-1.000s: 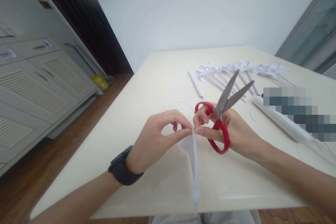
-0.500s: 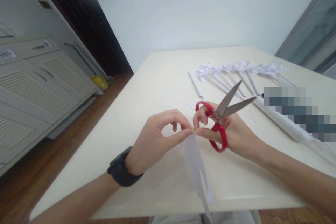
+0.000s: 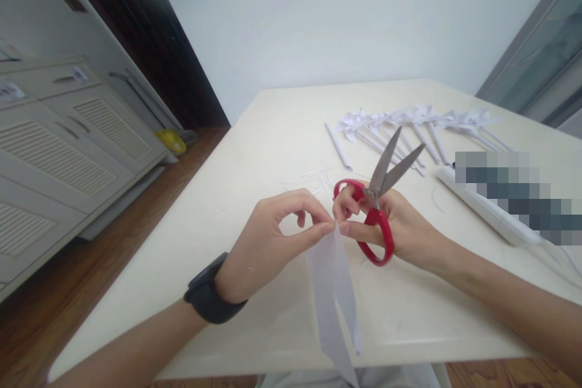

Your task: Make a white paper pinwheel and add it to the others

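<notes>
My left hand (image 3: 291, 233) pinches the top of a white paper piece (image 3: 325, 291), thumb against forefinger. The paper hangs down past the table's front edge and is split into two strips lower down. My right hand (image 3: 364, 218) wears red-handled scissors (image 3: 385, 233) on its fingers, blades spread and pointing up and away. Its thumb and forefinger also close at the paper's top, right beside my left fingertips. A dark band (image 3: 213, 288) is on my left wrist.
Behind my hands lie thin paper scraps (image 3: 322, 180), a rolled paper tube (image 3: 339, 147) and a row of white paper pinwheels (image 3: 422, 115) on sticks. A white power strip (image 3: 493, 209), partly blurred out, lies right on the table (image 3: 227, 176).
The scissors have tilted slightly left and their blades have come a little closer together. The hanging paper has turned, showing more of its face. Both hands stay pinched together.
</notes>
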The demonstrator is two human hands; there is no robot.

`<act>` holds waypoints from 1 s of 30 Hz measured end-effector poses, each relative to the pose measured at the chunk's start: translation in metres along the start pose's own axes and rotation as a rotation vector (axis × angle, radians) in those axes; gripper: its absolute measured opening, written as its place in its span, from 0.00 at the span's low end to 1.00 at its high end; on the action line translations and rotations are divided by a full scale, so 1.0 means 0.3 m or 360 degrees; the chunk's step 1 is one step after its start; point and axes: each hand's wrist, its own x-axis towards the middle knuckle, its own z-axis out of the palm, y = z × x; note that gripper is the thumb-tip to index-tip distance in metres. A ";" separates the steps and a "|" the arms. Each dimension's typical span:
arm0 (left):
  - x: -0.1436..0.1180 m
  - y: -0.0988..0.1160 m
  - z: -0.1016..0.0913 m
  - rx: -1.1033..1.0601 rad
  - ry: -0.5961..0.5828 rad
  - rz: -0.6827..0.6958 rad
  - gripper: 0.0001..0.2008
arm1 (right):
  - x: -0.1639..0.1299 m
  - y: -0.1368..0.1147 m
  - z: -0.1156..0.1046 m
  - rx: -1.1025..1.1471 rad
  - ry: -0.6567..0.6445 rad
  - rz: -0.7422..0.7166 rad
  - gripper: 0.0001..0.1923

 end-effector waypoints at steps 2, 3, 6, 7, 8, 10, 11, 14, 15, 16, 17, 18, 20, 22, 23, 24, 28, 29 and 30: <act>0.003 -0.003 -0.001 -0.0010 0.0028 -0.0022 0.05 | 0.001 -0.001 0.007 0.0009 0.0041 -0.0005 0.12; 0.004 -0.004 -0.001 -0.0020 0.0036 -0.0033 0.05 | 0.001 -0.003 0.011 0.0005 0.0069 -0.0006 0.12; 0.007 -0.008 0.002 -0.0083 0.0058 -0.0052 0.05 | -0.002 -0.009 0.018 -0.0051 0.0169 -0.0019 0.12; 0.008 -0.009 0.003 -0.0109 0.0065 -0.0053 0.04 | -0.003 -0.010 0.020 -0.0079 0.0203 -0.0026 0.11; 0.009 -0.009 0.005 -0.0129 0.0075 -0.0051 0.04 | -0.004 -0.010 0.022 -0.0108 0.0238 -0.0043 0.12; 0.010 -0.009 0.008 -0.0150 0.0090 -0.0042 0.03 | -0.006 -0.009 0.026 -0.0156 0.0300 -0.0086 0.12; 0.011 -0.009 0.010 -0.0154 0.0095 -0.0036 0.03 | -0.006 -0.007 0.029 -0.0175 0.0323 -0.0110 0.12; 0.011 -0.010 0.012 -0.0182 0.0109 -0.0009 0.02 | -0.009 -0.004 0.037 -0.0247 0.0361 -0.0140 0.10; 0.010 -0.011 0.012 -0.0196 0.0114 -0.0001 0.02 | -0.011 -0.004 0.040 -0.0267 0.0370 -0.0132 0.10; 0.009 -0.012 0.011 -0.0205 0.0118 0.0007 0.02 | -0.013 -0.005 0.042 -0.0282 0.0381 -0.0121 0.10; 0.008 -0.012 0.011 -0.0211 0.0118 0.0013 0.02 | -0.016 -0.006 0.044 -0.0290 0.0388 -0.0106 0.10; 0.008 -0.013 0.010 -0.0213 0.0119 0.0020 0.02 | -0.018 -0.008 0.046 -0.0293 0.0390 -0.0090 0.11; 0.008 -0.014 0.008 -0.0204 0.0113 0.0033 0.02 | -0.021 -0.011 0.048 -0.0301 0.0384 -0.0059 0.11; 0.009 -0.015 0.006 -0.0188 0.0111 0.0038 0.03 | -0.023 -0.011 0.049 -0.0309 0.0382 -0.0040 0.12; 0.009 -0.015 0.005 -0.0179 0.0112 0.0036 0.03 | -0.023 -0.010 0.050 -0.0312 0.0386 -0.0036 0.12; 0.010 -0.015 0.004 -0.0170 0.0106 0.0030 0.03 | -0.023 -0.009 0.050 -0.0312 0.0391 -0.0031 0.12; 0.009 -0.012 0.001 -0.0150 0.0075 0.0025 0.03 | -0.020 -0.006 0.051 -0.0289 0.0399 -0.0027 0.12; 0.008 -0.010 0.000 -0.0139 0.0074 0.0031 0.03 | -0.020 -0.008 0.050 -0.0283 0.0393 -0.0045 0.11; 0.007 -0.009 0.000 -0.0127 0.0079 0.0041 0.03 | -0.019 -0.009 0.049 -0.0275 0.0385 -0.0070 0.11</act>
